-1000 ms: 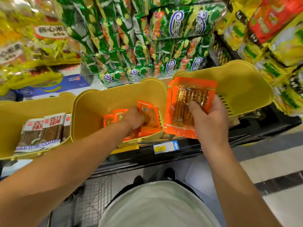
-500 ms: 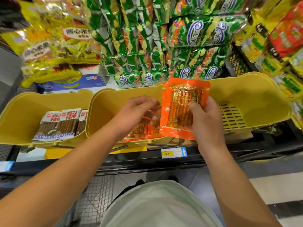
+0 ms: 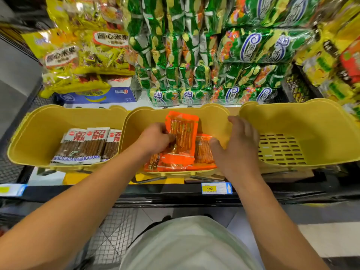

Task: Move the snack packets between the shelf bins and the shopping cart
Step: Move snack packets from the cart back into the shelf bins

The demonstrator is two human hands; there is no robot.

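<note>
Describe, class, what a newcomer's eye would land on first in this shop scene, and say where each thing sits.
The bright orange snack packet stands out first: the left hand pinches it upright in the middle yellow bin, above more orange packets lying flat. The right hand rests open on that bin's right edge. Next come the brown-and-white packets in the left bin, and the wall of green bags stacked behind.

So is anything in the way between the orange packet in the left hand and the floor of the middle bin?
Yes. The left hand holds the orange packet upright above other orange packets already lying in the middle bin, so it would land on them. The right hand is open beside it, at the bin's right wall.
</note>
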